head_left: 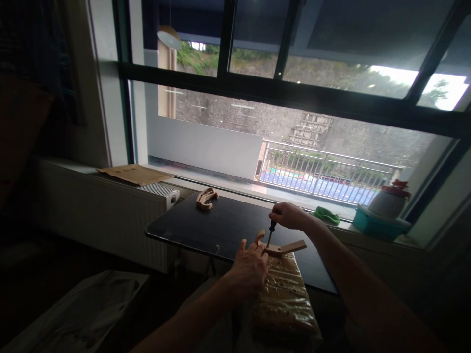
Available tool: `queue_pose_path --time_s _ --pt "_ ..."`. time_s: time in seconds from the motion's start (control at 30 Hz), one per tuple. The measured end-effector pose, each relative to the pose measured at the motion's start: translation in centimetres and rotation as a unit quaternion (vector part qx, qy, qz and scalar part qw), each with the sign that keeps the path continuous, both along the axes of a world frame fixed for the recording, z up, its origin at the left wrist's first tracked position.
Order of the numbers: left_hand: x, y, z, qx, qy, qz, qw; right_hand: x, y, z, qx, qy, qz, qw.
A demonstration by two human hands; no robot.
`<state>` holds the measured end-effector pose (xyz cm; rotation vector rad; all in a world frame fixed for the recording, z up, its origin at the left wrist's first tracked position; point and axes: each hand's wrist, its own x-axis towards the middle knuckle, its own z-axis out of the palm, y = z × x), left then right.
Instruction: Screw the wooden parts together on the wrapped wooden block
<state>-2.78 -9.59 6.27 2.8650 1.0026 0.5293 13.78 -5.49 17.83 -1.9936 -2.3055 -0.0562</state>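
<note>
The fingers of your right hand (pixel 290 215) are clenched round the small black-handled screwdriver (pixel 271 231), its tip down on the pale curved wooden piece (pixel 284 248). Your left hand (pixel 248 269) steadies that piece at the near edge of the dark table (pixel 206 225); whether its fingers wrap it, I cannot tell. This looks like driving a screw: keep the shaft upright and the wood pinned.
</note>
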Motion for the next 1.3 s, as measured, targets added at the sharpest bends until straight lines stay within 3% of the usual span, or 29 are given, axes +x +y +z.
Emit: queue_pose_path --time_s 0.27,0.57,0.87,1.13,1.3 --pt "0.2 -0.1 0.1 0.007 0.01 0.01 1.0 0.0 -0.4 0.9 -0.062 0.054 0.048 0.995" --pt "0.0 0.0 0.2 0.002 0.01 -0.001 1.0 -0.2 -0.3 -0.6 0.008 0.017 -0.014 1.0" --pt "0.1 -0.3 0.3 -0.004 0.018 0.012 1.0 0.0 -0.5 0.4 -0.046 0.032 0.054 0.997" --pt "0.1 0.2 0.2 -0.008 0.008 0.0 1.0 -0.5 -0.9 -0.3 -0.01 0.007 -0.025 1.0" --pt "0.0 0.1 0.1 -0.011 -0.002 -0.004 1.0 0.0 -0.6 0.7 -0.046 0.032 0.031 0.998"
